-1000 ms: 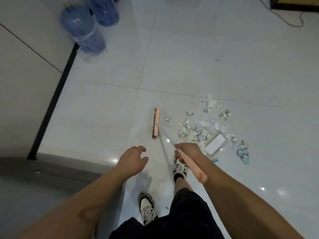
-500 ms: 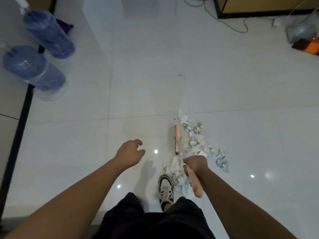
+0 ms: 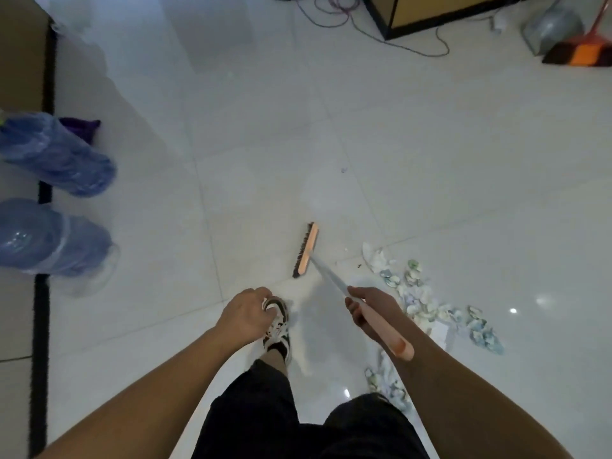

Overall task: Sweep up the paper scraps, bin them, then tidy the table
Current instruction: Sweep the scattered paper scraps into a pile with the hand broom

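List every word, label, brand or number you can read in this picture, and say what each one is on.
No text can be read anywhere.
Water bottles: any label is blurred by plastic wrap.
Paper scraps: coloured print shows, too small and crumpled to read.
Shoe: dark and white pattern, no legible brand.
Broom in the right hand: no marking visible.

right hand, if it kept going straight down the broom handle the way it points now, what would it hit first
Probably the brush head. The right hand grips the broom handle, which runs up and left to that head on the bare floor. The paper scraps lie off to the right of that line.
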### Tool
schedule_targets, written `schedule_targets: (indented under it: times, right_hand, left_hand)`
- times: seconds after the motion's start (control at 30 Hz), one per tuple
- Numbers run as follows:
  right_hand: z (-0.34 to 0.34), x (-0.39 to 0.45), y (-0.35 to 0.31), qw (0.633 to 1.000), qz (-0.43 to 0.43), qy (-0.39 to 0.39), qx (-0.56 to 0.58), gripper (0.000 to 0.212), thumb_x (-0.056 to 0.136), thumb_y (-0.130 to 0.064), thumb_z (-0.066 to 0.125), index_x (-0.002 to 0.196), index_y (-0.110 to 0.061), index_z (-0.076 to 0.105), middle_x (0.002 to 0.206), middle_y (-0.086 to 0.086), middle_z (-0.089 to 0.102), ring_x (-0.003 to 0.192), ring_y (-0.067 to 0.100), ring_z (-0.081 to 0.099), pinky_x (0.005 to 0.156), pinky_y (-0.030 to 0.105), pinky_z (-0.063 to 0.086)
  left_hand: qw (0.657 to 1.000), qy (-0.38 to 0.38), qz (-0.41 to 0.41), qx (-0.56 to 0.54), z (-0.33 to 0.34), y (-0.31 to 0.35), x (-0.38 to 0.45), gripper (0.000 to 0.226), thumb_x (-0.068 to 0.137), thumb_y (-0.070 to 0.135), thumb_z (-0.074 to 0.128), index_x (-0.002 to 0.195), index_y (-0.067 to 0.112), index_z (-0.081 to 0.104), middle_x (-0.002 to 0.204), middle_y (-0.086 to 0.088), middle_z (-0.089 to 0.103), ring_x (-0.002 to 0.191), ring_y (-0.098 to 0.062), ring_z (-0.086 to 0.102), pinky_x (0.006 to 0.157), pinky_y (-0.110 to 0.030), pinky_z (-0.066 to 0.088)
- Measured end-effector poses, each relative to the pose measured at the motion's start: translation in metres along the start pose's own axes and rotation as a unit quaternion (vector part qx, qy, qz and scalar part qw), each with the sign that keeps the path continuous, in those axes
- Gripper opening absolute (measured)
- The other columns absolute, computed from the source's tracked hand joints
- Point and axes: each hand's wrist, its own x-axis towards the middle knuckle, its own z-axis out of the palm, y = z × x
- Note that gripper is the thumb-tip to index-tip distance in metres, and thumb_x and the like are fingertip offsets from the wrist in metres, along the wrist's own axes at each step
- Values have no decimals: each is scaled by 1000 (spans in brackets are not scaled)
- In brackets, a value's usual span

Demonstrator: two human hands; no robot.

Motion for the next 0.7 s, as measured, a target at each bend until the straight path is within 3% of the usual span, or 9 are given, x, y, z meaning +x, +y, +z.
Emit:
schedule_targets:
  times: [0.17, 0.37, 0.53, 0.7]
  right_hand:
    - [-7, 6, -10, 989, 13, 139, 49, 18, 94, -14, 63, 84, 0, 60, 59, 7, 56, 40, 11, 48, 32, 18, 41]
    - [10, -14, -24, 959, -45, 274, 65, 10, 84, 3, 68, 84, 12, 65, 47, 14, 57, 29, 19, 47, 36, 22, 43]
    - [32, -24, -69, 966, -59, 237, 81, 17, 84, -5, 73, 78, 8, 64, 46, 13, 57, 30, 18, 47, 34, 20, 41]
    - [60, -4, -152, 984, -63, 119, 119, 15, 86, -9, 73, 87, 3, 63, 59, 12, 58, 39, 15, 48, 35, 21, 40]
  left_hand:
    - [996, -64, 50, 42, -49, 2, 68, 42, 92, 38, 57, 131, 20, 54, 122, -3, 58, 107, -19, 55, 84, -25, 39]
    - [982, -103, 143, 62, -92, 61, 119, 44, 92, 39, 57, 130, 19, 54, 128, -5, 57, 113, -21, 54, 91, -29, 43]
    - [973, -116, 184, 76, -121, 106, 155, 43, 93, 39, 56, 132, 20, 53, 131, -4, 55, 116, -20, 53, 94, -28, 43]
    - [973, -102, 186, 93, -152, 137, 198, 46, 92, 39, 57, 133, 19, 52, 128, -4, 57, 113, -20, 54, 90, -28, 42]
